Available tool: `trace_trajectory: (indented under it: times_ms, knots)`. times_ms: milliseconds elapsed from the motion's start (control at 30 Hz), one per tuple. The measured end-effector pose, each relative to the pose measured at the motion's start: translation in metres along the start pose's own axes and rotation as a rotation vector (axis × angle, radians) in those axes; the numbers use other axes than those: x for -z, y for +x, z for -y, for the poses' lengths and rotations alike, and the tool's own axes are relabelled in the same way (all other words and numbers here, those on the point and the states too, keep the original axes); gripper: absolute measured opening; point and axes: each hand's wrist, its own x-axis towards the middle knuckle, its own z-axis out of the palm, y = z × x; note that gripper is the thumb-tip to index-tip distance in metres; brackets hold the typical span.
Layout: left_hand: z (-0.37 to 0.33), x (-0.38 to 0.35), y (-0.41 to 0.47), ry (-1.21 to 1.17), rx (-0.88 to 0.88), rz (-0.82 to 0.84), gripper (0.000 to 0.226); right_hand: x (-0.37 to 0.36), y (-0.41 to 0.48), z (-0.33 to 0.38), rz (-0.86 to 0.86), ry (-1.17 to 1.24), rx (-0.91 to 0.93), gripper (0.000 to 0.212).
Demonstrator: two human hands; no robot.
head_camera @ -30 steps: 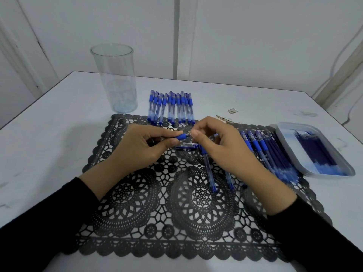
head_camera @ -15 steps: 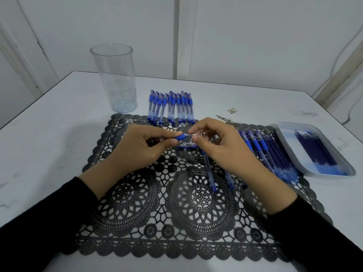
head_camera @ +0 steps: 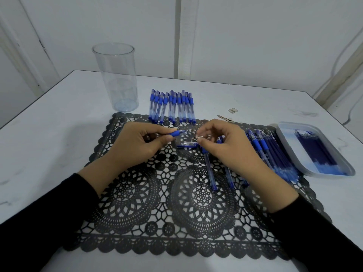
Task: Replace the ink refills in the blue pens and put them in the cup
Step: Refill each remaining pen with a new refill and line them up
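My left hand (head_camera: pixel 135 146) grips the blue grip section of a pen (head_camera: pixel 177 132), its tip pointing right. A short gap away, my right hand (head_camera: pixel 225 148) pinches a thin clear piece (head_camera: pixel 200 136) between thumb and forefinger; I cannot tell whether it is a refill or a barrel part. A clear pen part (head_camera: pixel 187 144) lies on the mat below the fingertips. A row of blue pens (head_camera: pixel 172 107) lies beyond the hands. The clear cup (head_camera: pixel 116 79) stands empty at the back left. More pens (head_camera: pixel 267 152) are piled to the right.
A black lace placemat (head_camera: pixel 169 203) covers the white table (head_camera: pixel 49 134) under my hands. Two pens (head_camera: pixel 211 169) lie on it by my right wrist. A shallow tray (head_camera: pixel 284 138) of dark blue refills (head_camera: pixel 316 150) sits at the right edge. Small scraps (head_camera: pixel 232 110) lie behind the mat.
My right hand has drawn away to the right from the pen in my left hand, opening a gap between the two pieces. The left hand has stayed put.
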Motion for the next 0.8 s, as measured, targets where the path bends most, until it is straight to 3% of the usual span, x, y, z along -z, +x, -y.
trace_trajectory:
  times_ms: [133,600,800]
  knots:
    - [-0.001,0.0,0.0,0.032,-0.006,-0.002,0.027,-0.007,-0.003,0.001,0.106,-0.213,0.052,0.009]
    - [-0.002,-0.002,0.0,0.042,0.003,0.029,0.03,-0.011,-0.002,0.0,0.064,-0.439,0.085,0.01]
    - [-0.006,-0.004,-0.002,0.017,-0.02,0.016,0.03,0.006,0.0,0.004,-0.028,-0.255,0.023,0.011]
